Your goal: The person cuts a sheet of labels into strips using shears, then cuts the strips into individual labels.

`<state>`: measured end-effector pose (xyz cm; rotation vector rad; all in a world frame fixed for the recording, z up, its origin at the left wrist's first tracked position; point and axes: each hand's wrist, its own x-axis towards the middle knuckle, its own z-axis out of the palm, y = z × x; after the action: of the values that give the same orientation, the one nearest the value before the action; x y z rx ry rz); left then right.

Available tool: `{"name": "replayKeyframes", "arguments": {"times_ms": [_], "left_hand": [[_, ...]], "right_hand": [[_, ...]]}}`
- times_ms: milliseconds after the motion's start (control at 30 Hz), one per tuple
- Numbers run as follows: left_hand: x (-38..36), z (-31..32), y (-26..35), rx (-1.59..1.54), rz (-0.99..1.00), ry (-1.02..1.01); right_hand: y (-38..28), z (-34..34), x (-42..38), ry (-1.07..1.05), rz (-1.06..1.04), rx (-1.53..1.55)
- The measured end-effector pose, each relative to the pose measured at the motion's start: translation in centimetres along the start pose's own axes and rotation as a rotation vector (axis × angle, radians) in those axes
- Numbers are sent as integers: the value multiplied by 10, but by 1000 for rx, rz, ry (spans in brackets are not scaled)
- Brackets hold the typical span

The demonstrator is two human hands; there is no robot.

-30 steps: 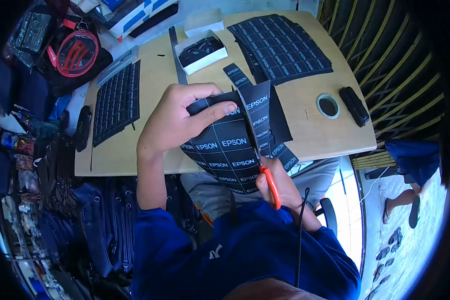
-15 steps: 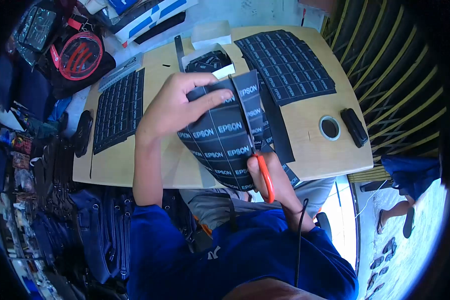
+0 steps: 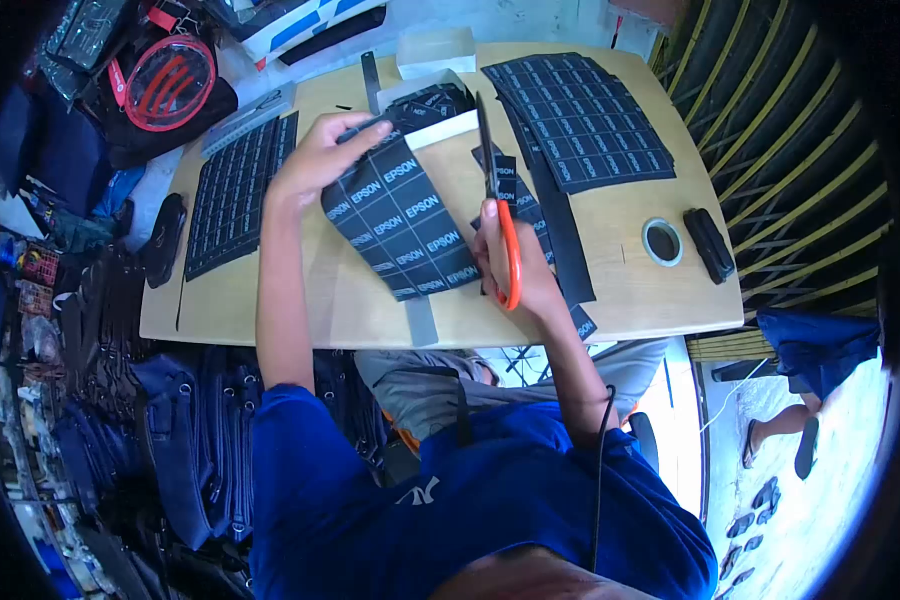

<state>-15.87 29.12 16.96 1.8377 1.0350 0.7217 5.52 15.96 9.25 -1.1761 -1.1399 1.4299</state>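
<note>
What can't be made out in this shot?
All in the head view:
Right hand: several fingers, hidden by the hand itself and the orange-handled scissors.
Ruler: lower part, hidden behind the EPSON sheet in the left hand; markings too small.
White box: deeper contents, covered by the top black pieces.
Left shelf goods: too small and dark.

The wide-angle head view looks forward and down from close above the near blue shirt [image 3: 530, 490] onto the wood-topped table [image 3: 660, 300].
</note>
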Motion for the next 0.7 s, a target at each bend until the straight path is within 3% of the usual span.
{"name": "replayKeyframes", "arguments": {"times_ms": [33, 100, 300, 433, 467, 500, 600, 700], "left_hand": [[-4, -3, 0, 39, 31, 23], [-18, -9, 2, 51, 7, 47], [-68, -23, 17, -107, 55, 162], [-98, -28, 22, -215, 105, 124], [-104, -24, 22, -311, 168, 127], [-108, -22, 22, -406, 234, 130], [-116, -9, 43, -324, 237, 18], [-121, 20, 86, -115, 306, -66]], "right_hand": [[-1, -1, 1, 4, 5, -2], [0, 0, -1, 333, -276, -436], [-28, -10, -40, 590, -415, -570], [-40, -26, -73, 617, -484, -341], [-34, -37, -78, 665, -518, -449], [-35, -39, -87, 668, -471, -354], [-40, -42, -107, 629, -464, -305], [-29, -42, -115, 399, -500, -148]]}}
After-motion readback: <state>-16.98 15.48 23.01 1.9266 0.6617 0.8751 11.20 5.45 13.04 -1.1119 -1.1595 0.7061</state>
